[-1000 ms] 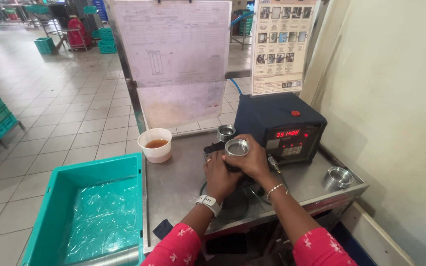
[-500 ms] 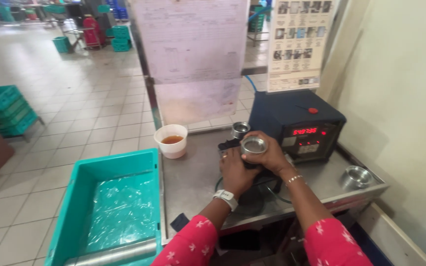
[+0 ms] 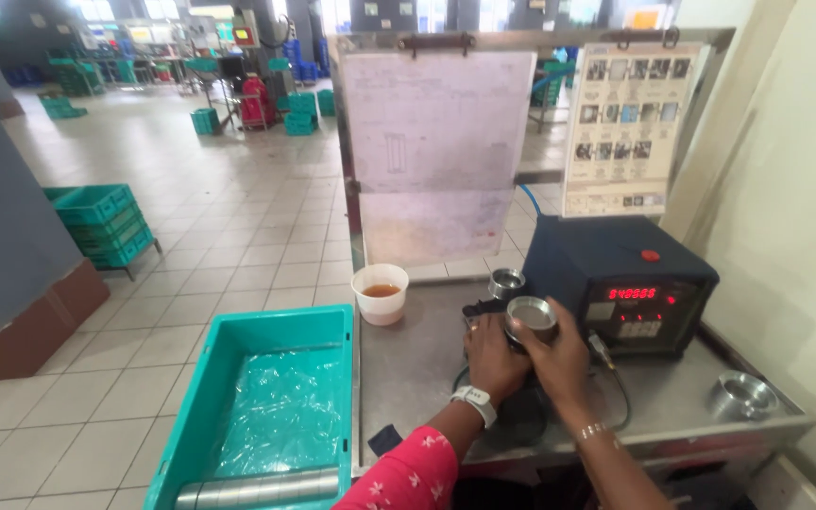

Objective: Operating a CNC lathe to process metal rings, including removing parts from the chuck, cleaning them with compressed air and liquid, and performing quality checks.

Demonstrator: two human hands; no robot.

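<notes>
A shiny metal ring part (image 3: pixel 531 313) sits on a black fixture in the middle of the steel bench (image 3: pixel 417 368). My right hand (image 3: pixel 559 357) grips the ring part from the right and below. My left hand (image 3: pixel 491 357), with a white wristwatch, rests against the fixture just left of the ring part; what its fingers hold is hidden. A second metal ring (image 3: pixel 505 281) stands just behind. A dark blue gauge box (image 3: pixel 616 283) with a red digit display stands right of my hands.
A white cup of brown liquid (image 3: pixel 380 293) stands at the bench's back left. Another metal ring (image 3: pixel 741 395) lies at the right end. A teal crate (image 3: pixel 271 406) lined with plastic sits left of the bench. Paper sheets hang on a board (image 3: pixel 436 142) behind. Green crates (image 3: pixel 101 222) stand on the tiled floor.
The view has shifted slightly as my head moved. Both hands stay at the ring part on the fixture.
</notes>
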